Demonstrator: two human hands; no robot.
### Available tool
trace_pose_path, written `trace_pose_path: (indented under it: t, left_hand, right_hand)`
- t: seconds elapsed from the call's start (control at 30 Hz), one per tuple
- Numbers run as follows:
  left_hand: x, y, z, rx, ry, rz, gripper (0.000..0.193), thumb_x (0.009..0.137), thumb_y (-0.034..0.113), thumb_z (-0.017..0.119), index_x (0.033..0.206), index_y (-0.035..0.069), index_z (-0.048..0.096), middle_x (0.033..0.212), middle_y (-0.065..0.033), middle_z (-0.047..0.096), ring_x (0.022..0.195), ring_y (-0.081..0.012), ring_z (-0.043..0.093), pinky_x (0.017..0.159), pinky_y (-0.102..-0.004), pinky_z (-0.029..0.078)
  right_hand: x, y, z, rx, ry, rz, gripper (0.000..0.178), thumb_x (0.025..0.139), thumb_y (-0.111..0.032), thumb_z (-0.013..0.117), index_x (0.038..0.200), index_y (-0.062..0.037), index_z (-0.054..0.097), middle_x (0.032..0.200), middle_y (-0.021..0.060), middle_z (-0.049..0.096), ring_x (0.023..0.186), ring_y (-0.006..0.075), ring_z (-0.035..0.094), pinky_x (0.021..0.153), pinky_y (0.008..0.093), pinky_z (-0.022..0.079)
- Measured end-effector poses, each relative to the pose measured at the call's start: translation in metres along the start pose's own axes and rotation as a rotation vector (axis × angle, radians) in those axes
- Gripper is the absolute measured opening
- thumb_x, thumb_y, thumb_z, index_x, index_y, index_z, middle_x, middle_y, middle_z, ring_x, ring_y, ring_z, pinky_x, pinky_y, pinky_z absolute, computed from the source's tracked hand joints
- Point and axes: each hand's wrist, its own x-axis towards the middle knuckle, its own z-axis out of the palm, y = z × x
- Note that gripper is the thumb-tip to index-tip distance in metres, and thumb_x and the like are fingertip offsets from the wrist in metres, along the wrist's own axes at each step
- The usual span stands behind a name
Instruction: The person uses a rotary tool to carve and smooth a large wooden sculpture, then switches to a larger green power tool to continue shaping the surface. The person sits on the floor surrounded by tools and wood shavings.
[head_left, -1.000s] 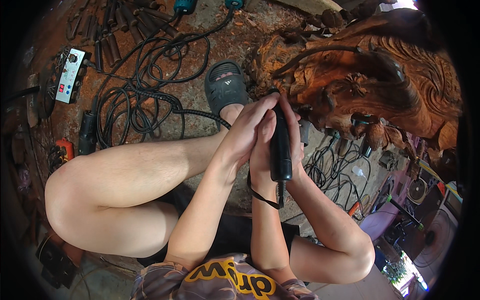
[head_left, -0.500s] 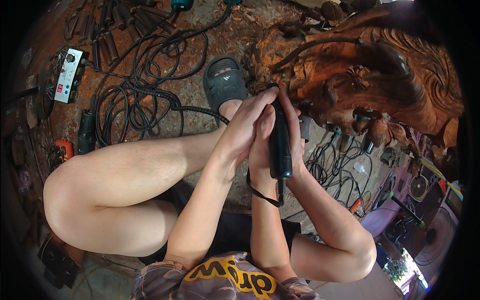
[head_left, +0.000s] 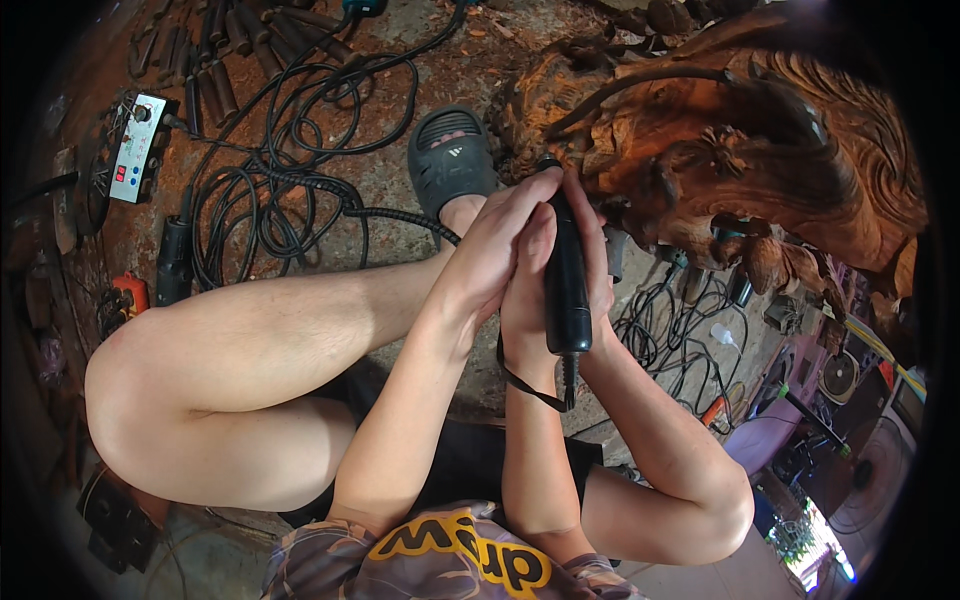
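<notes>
A black rotary carving handpiece (head_left: 569,290) stands between my hands, its tip end toward the wood carving and its cord end toward me. My right hand (head_left: 530,265) is closed around its body, the thumb lying along the near side. From the left, my left hand (head_left: 490,240) comes against the right one, its fingers closed about the front end of the tool. Both hands hide the bit. Just beyond the fingertips lies the large reddish-brown wood carving (head_left: 680,150), with flowing grooves and rounded knobs.
Black cables (head_left: 270,215) lie coiled on the dusty floor at left, beside a white control box (head_left: 138,150) and another black handpiece (head_left: 174,262). Wooden-handled tools (head_left: 215,60) are heaped at far left. A fan (head_left: 872,475) stands at right. My slippered foot (head_left: 450,160) is near the carving.
The handpiece and both hands have shifted very slightly to the right. The grip looks the same.
</notes>
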Motion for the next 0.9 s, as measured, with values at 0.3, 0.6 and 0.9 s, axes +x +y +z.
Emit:
trace_pose_path:
  t: [0.3, 0.6, 0.9]
  left_hand:
    - [0.006, -0.010, 0.004, 0.178, 0.050, -0.030, 0.037, 0.110, 0.031, 0.050, 0.121, 0.000, 0.066, 0.118, -0.0086, 0.070, 0.110, -0.0144, 0.065, 0.098, -0.0288, 0.050]
    - [0.012, -0.025, -0.001, 0.474, 0.105, 0.065, 0.043, 0.109, 0.030, 0.055, 0.138, -0.002, 0.061, 0.127, -0.0089, 0.067, 0.121, -0.0128, 0.057, 0.102, -0.0281, 0.045]
    - [0.016, -0.026, 0.009, 1.002, 0.246, 0.096, 0.033, 0.106, 0.028, 0.061, 0.116, -0.003, 0.070, 0.089, -0.0046, 0.069, 0.083, -0.0069, 0.061, 0.069, -0.0252, 0.048]
  right_hand:
    - [-0.001, -0.024, -0.001, 0.088, 0.154, 0.025, 0.040, 0.102, -0.019, 0.064, 0.132, 0.0074, 0.063, 0.123, 0.0175, 0.070, 0.113, 0.0226, 0.067, 0.101, 0.0344, 0.051]
    - [-0.007, -0.005, 0.001, 0.668, 0.135, 0.274, 0.052, 0.107, -0.021, 0.052, 0.147, 0.0106, 0.042, 0.145, 0.0235, 0.054, 0.133, 0.0275, 0.055, 0.115, 0.0388, 0.042]
    - [-0.018, -0.004, 0.028, 1.288, 0.255, 0.531, 0.054, 0.108, -0.036, 0.049, 0.150, -0.0026, 0.044, 0.128, 0.0084, 0.061, 0.116, 0.0181, 0.058, 0.105, 0.0336, 0.046]
